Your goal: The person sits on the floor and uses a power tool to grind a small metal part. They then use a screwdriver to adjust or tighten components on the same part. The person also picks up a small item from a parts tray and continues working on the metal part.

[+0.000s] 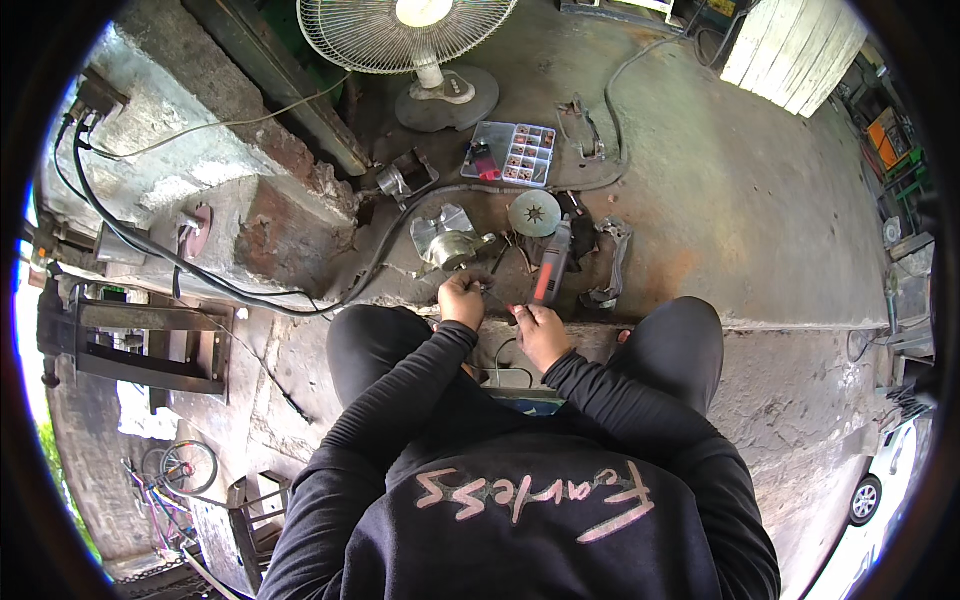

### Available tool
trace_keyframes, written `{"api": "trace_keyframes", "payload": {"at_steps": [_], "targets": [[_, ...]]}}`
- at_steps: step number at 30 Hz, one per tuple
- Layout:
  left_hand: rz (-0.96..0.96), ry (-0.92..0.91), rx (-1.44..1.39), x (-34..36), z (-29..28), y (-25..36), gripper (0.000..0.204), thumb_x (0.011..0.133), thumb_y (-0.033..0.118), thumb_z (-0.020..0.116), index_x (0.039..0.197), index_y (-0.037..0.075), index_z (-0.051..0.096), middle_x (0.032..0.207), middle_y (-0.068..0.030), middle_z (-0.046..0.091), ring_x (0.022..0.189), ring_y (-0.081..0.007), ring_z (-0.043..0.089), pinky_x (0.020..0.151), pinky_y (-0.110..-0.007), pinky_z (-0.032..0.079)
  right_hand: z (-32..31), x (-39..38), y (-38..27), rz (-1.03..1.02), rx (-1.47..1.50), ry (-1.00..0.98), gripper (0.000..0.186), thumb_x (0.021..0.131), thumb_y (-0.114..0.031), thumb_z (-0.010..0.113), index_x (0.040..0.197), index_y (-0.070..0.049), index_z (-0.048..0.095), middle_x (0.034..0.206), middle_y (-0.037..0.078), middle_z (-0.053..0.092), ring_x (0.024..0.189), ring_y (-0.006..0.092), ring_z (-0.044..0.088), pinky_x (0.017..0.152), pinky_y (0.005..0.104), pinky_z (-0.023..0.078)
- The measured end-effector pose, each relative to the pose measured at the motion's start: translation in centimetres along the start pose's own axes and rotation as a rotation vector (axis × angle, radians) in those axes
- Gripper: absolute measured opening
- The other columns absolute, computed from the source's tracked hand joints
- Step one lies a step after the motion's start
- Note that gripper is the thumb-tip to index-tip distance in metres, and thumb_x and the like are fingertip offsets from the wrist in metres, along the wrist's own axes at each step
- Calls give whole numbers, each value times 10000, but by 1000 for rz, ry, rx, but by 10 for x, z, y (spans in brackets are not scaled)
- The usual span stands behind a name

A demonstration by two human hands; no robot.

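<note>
My left hand (459, 300) is closed on something small and dark that I cannot make out, just below a silver cylindrical metal part (450, 247) lying on a crumpled metal piece. My right hand (538, 332) is closed around a small red item (513, 312), held close to the left hand. Just beyond the right hand lies an angle grinder (550, 267) with a red-and-grey body, beside a pale round disc (535, 215) with a star-shaped centre. A bent metal bracket (610, 263) lies to the right, with small dark scraps nearby.
A standing fan (447, 97), a compartment box (530, 154) and loose metal parts (405, 178) lie beyond the cables (382, 250). A concrete block (270, 230) and steel frame (150, 345) are left, with bicycle (185, 467) below. White boards (790, 50) stand back right; a car (865, 500) shows lower right.
</note>
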State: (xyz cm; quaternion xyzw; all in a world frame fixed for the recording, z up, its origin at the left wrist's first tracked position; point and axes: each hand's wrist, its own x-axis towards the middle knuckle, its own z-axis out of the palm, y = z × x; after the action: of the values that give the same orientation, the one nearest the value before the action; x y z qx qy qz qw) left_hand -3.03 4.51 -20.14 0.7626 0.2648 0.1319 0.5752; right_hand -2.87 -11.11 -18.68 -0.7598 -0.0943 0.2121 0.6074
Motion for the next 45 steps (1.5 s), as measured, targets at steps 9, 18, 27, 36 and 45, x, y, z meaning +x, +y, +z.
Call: {"api": "trace_keyframes", "payload": {"at_steps": [9, 18, 27, 36, 45], "targets": [[-40, -11, -8, 7, 1, -20, 201, 794, -68, 493, 826, -9, 683, 752, -97, 670, 691, -141, 593, 681, -269, 464, 0, -5, -5, -290, -446, 33, 301, 941, -259, 459, 803, 3, 513, 674, 238, 572, 685, 421, 575, 605, 494, 441], [44, -92, 50, 9, -3, -21, 244, 799, -89, 462, 832, -4, 688, 803, -74, 690, 718, -111, 608, 658, -250, 470, -12, -1, -6, -404, -642, -28, 250, 932, -241, 463, 814, -23, 501, 596, 190, 573, 562, 380, 582, 525, 475, 463], [-31, -125, 75, 4, -7, -10, 237, 775, -95, 466, 767, -6, 685, 755, -98, 683, 724, -164, 630, 700, -281, 480, -25, 0, -12, -583, -895, -163, 201, 908, -218, 481, 837, -30, 476, 542, 147, 571, 505, 321, 598, 481, 432, 462], [0, -132, 90, 3, -8, -8, 231, 774, -87, 481, 776, -3, 696, 756, -113, 688, 724, -181, 646, 701, -292, 492, -35, 5, -20, -669, -1015, -270, 139, 869, -169, 491, 861, -30, 493, 579, 127, 605, 568, 312, 630, 527, 411, 494], [29, -112, 93, 2, -8, -7, 224, 773, -84, 491, 774, 1, 698, 762, -112, 689, 730, -179, 644, 709, -291, 490, -30, 0, -18, -626, -909, -206, 165, 892, -190, 497, 847, -31, 495, 549, 144, 574, 524, 324, 600, 497, 439, 467]]}}
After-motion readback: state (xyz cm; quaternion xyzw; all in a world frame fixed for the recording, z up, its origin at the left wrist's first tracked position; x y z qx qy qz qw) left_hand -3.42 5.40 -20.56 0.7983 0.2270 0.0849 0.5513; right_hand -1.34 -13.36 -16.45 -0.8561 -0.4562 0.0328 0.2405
